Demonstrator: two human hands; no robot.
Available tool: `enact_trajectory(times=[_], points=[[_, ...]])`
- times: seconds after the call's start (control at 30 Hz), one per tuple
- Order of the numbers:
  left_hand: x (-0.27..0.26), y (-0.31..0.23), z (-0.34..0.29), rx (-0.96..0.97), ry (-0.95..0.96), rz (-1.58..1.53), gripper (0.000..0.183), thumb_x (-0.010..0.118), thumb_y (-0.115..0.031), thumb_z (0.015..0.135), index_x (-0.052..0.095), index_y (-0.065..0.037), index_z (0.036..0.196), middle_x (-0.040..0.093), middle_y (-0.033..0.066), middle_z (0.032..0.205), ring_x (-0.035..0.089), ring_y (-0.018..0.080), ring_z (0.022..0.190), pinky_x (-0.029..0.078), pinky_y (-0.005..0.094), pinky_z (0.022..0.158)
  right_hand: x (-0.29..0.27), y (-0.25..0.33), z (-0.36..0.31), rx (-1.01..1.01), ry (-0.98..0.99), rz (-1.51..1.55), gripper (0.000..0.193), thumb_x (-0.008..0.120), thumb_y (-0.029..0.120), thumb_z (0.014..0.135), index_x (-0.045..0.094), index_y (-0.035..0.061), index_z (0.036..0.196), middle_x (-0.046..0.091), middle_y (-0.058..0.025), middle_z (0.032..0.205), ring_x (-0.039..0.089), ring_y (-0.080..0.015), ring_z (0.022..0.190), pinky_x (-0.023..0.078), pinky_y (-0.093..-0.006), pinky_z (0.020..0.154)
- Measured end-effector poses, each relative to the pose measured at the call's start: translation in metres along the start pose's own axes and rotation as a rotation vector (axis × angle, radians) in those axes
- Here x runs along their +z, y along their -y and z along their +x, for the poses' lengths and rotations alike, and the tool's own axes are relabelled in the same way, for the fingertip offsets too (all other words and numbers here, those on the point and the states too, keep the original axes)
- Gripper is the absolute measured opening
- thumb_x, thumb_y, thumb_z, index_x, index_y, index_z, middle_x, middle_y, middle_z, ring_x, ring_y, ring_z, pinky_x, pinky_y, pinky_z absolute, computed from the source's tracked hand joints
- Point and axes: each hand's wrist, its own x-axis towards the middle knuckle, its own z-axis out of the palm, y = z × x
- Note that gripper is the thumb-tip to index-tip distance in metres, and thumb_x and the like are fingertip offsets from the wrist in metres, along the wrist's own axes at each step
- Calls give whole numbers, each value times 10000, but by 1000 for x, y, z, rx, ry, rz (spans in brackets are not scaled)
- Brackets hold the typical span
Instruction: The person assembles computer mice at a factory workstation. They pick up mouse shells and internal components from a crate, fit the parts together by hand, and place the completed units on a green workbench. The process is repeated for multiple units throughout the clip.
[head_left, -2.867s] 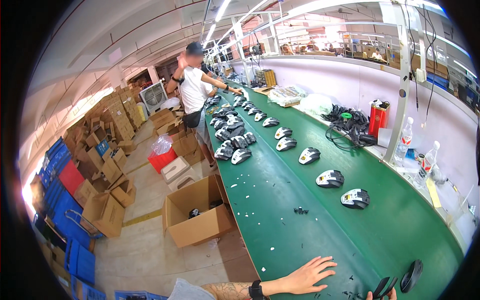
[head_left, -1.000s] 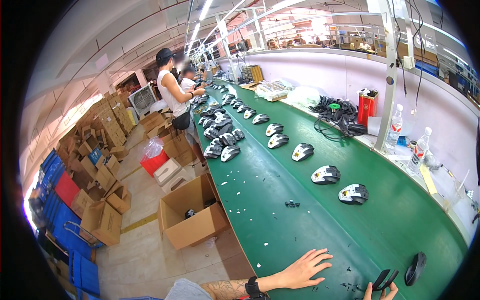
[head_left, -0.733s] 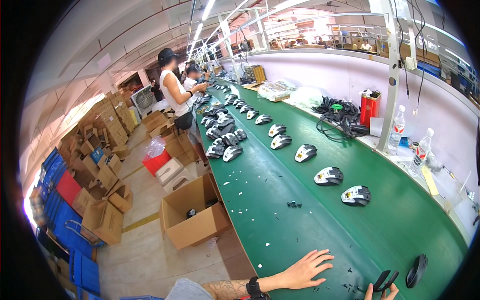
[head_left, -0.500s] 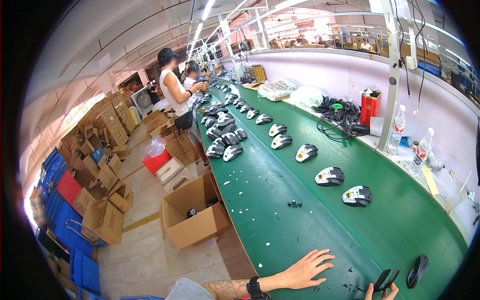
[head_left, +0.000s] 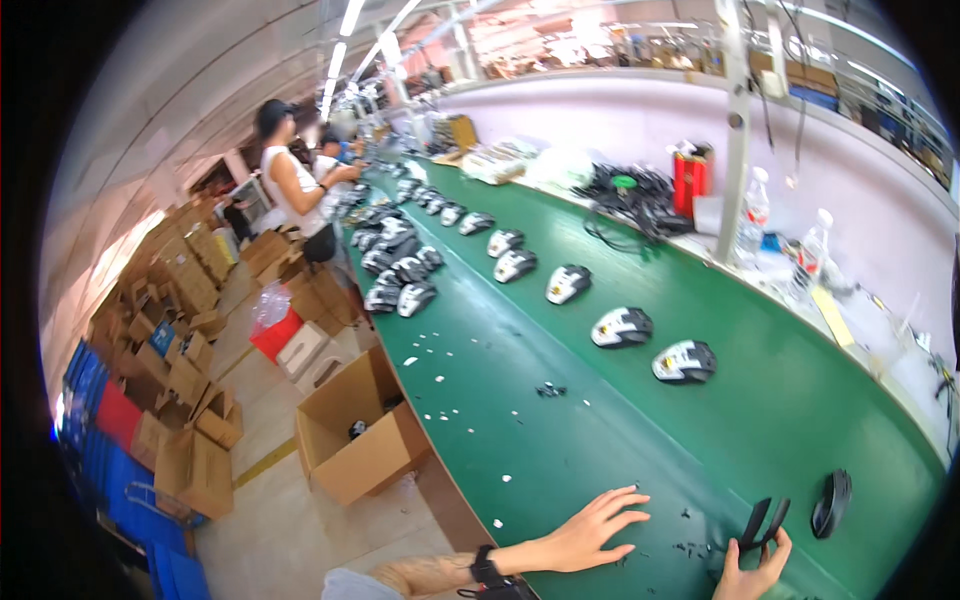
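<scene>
My left hand (head_left: 588, 532) hovers over or rests on the green table, fingers spread and nothing in them; I cannot tell whether it touches the surface. Small black bits (head_left: 690, 549) lie between it and my right hand (head_left: 754, 572). Pinched in my right fingers is a black two-pronged plastic piece (head_left: 764, 522), prongs upward. Just beyond it, to the right, a black curved mouse shell (head_left: 831, 504) stands on the table. Farther up, silver-and-black computer mice (head_left: 685, 362) sit in a line.
More mice (head_left: 415, 298) are heaped along the left edge of the green table (head_left: 800, 420). Bottles (head_left: 808, 255), black cables (head_left: 640, 205) and a red can (head_left: 690, 182) line the far side. An open carton (head_left: 350, 455) stands on the floor. People (head_left: 295, 185) work farther along.
The view has swung, shifting the table and mice left and up in the picture. My right hand has risen further into view, still holding the black piece. My left hand stays spread.
</scene>
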Motion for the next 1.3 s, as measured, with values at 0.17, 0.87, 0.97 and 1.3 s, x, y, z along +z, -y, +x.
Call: enact_trajectory(times=[0.17, 0.87, 0.97, 1.3], points=[[-72, -35, 32, 230, 119, 78, 414, 668, -222, 811, 543, -41, 1163, 439, 136, 1359, 347, 351, 1336, 326, 486, 1063, -3, 1, 3, 86, -10, 37, 531, 810, 67, 700, 538, -48, 1142, 577, -182, 1044, 600, -286, 958, 490, -355, 866], [-15, 80, 212, 62, -449, 354, 615, 787, -205, 584, 411, 13, 1020, 521, 202, 921, 536, 380, 845, 443, 459, 722, -2, 11, -2, -48, 78, 61, 574, 800, 58, 699, 539, -35, 1201, 540, -165, 1128, 575, -286, 1012, 498, -338, 866], [-11, 34, 173, -218, -350, -6, 822, 824, -379, 643, 364, 18, 1196, 540, 251, 1106, 548, 378, 1052, 449, 420, 891, -3, 11, -3, -47, 79, 60, 577, 802, 56, 693, 543, -38, 1200, 541, -166, 1126, 575, -290, 1006, 498, -341, 862], [7, 14, 115, -612, -245, -1496, 376, 524, -368, 959, 596, -33, 1114, 661, 44, 997, 640, 149, 896, 513, 309, 792, 7, -2, -11, -67, 97, 150, 644, 721, -24, 642, 508, -28, 1249, 511, -118, 1115, 534, -249, 1056, 450, -370, 893]])
